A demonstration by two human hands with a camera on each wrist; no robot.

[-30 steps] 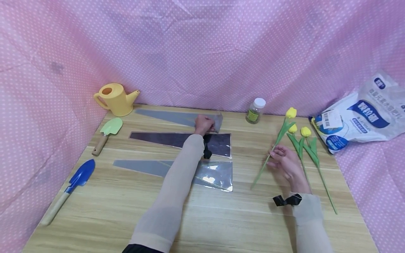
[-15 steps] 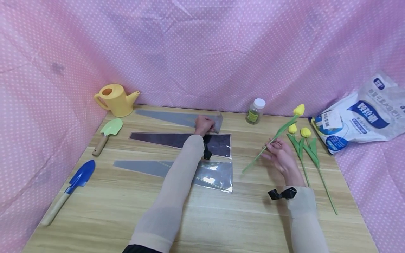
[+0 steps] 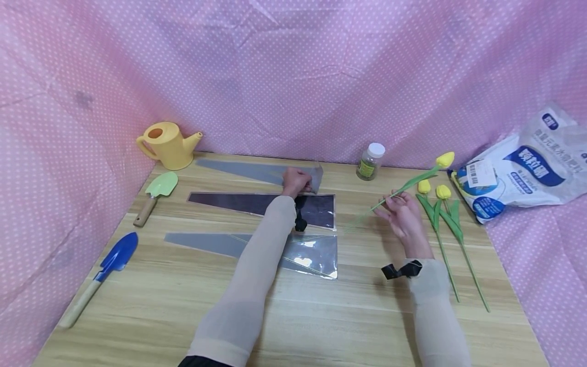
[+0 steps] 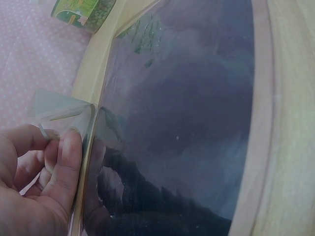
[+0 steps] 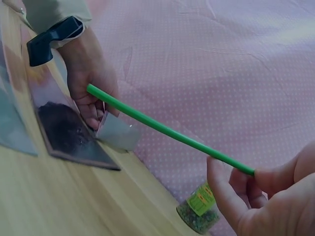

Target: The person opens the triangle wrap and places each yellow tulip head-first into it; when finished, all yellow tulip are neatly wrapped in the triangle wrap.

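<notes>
My right hand [image 3: 405, 218] now tilts the yellow tulip [image 3: 416, 178] flatter, stem [image 5: 162, 129] pinched in its closed grip, above the right of the bench [image 3: 339, 326], nearer, I judge, to lining up with the far plastic sleeve [image 3: 252, 170] my left hand [image 3: 295, 180] pinches.

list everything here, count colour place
watering can: 1, yellow, back left
green trowel: 1, green, left
blue trowel: 1, blue, front left
far sheet: 1, grey, back centre
dark sheet: 1, black, centre
near sheet: 1, grey, beside dark sheet
jar: 1, clear, white lid, back edge
held tulip: 1, yellow, green, right of centre
lying tulips: 2, yellow, green, right
bag: 1, white, blue, far right
table: 1, tan, underneath
cloth: count unclear, pink, back and sides
sleeves: 2, beige, forearms
wrist straps: 2, black, wrists
left hand: 1, bare, pinching far sheet
right hand: 1, bare, pinching held tulip
</notes>
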